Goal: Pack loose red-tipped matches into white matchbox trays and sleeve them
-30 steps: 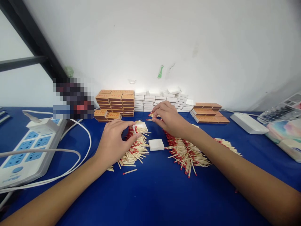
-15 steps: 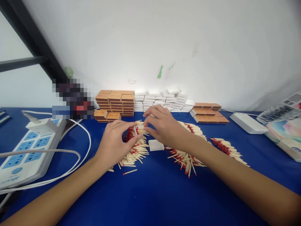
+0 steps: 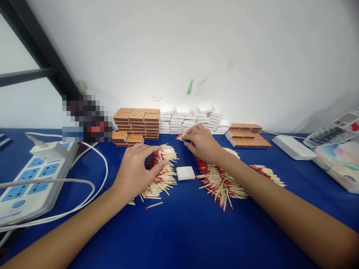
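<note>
My left hand (image 3: 141, 164) grips a small white matchbox tray (image 3: 172, 150) by its left end, between thumb and fingers. A few matches lie inside this tray, which is over the left heap of matches (image 3: 161, 185). My right hand (image 3: 204, 144) pinches a small bunch of matches (image 3: 180, 137), red heads pointing left, above the table behind the heaps. Below and between my hands a second white tray (image 3: 185, 173) rests on the blue table, its inside not visible. Under my right wrist spreads a larger heap of matches (image 3: 221, 183), partly hidden by the arm.
Orange matchboxes (image 3: 137, 123) are stacked at the back left, white trays (image 3: 190, 121) in the middle, more orange boxes (image 3: 248, 136) to the right. A power strip (image 3: 36, 179) with looping cables occupies the left. A tissue pack (image 3: 338, 164) and white adapter (image 3: 293, 147) lie right.
My right hand has moved right and back, away from the tray in my left hand, and matches now show at its fingertips. My left hand stays put; its tray's inside is now visible.
</note>
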Demonstrator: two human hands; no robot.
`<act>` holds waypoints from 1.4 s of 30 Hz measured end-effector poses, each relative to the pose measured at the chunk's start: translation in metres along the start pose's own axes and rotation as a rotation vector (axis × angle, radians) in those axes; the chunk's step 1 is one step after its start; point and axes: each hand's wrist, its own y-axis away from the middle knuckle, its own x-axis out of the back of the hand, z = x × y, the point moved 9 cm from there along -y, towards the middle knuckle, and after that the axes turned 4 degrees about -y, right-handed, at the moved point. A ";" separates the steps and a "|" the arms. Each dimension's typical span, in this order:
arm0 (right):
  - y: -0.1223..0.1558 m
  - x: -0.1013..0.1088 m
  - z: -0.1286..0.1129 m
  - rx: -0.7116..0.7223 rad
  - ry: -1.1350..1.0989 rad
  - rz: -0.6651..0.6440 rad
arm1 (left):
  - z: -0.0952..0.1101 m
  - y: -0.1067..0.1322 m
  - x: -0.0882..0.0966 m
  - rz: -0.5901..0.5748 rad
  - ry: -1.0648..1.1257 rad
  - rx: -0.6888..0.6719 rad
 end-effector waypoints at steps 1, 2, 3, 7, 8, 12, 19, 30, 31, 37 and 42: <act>0.000 -0.003 0.000 0.003 0.012 -0.015 | 0.000 0.000 0.000 -0.002 0.001 0.000; 0.001 -0.005 0.000 0.000 0.020 -0.029 | 0.000 0.000 0.000 -0.002 0.001 0.000; 0.001 -0.006 -0.001 -0.005 0.024 -0.041 | 0.000 0.000 0.000 -0.003 0.001 0.001; 0.000 -0.008 -0.001 -0.021 0.015 -0.050 | 0.001 0.000 0.001 -0.004 0.001 0.000; -0.001 -0.008 -0.001 -0.020 0.010 -0.042 | 0.001 0.000 0.000 -0.006 0.001 0.000; -0.002 -0.003 -0.003 -0.014 -0.026 -0.010 | 0.001 -0.002 0.000 -0.010 0.005 -0.002; -0.002 -0.006 -0.005 -0.014 -0.071 -0.051 | -0.001 -0.001 0.000 -0.013 0.004 0.003; -0.001 0.028 -0.042 0.157 -0.106 0.042 | -0.002 -0.002 0.000 -0.025 -0.011 0.017; 0.000 0.030 -0.050 0.186 -0.102 0.048 | -0.001 -0.002 0.000 -0.023 -0.009 0.016; 0.007 0.028 -0.091 0.302 0.025 0.073 | 0.004 0.001 -0.001 -0.004 0.022 -0.021; 0.007 0.039 -0.090 0.281 -0.077 0.080 | 0.002 0.000 0.000 -0.008 0.025 -0.001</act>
